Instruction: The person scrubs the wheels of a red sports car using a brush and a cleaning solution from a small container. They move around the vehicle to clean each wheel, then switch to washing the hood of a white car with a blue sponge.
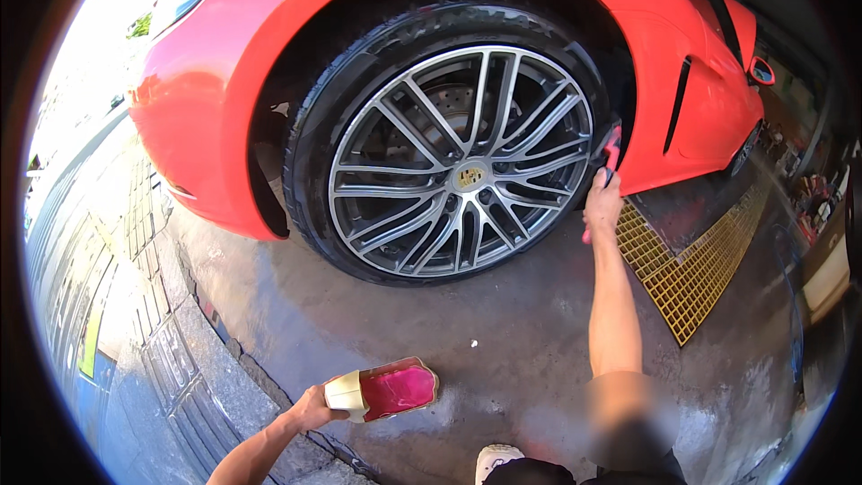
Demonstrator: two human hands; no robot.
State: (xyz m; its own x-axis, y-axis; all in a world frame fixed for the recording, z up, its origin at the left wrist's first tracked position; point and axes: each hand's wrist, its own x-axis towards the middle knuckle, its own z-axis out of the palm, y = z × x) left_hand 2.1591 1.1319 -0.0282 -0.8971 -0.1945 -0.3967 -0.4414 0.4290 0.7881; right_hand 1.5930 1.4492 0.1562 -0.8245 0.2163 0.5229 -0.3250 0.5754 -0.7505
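My left hand [314,408], low and left of centre, is closed on the end of a cut-open, cream-coloured plastic container [345,394]. Bright pink liquid [397,389] lies inside it. Farther up on the right, my right hand [603,203] grips a red-handled brush [613,147]. The brush's head is up at the right side of the black tyre [310,175], close under the wheel arch; its bristles are hard to make out. The tyre surrounds a silver and black multi-spoke wheel [470,177] with a round centre cap.
A red car [202,99] spans the upper view. Yellow floor grating [687,292] lies right of my right forearm. The dark ground [503,341] looks wet. Paving [171,364] borders it on the left. My white shoe [496,460] shows at the bottom.
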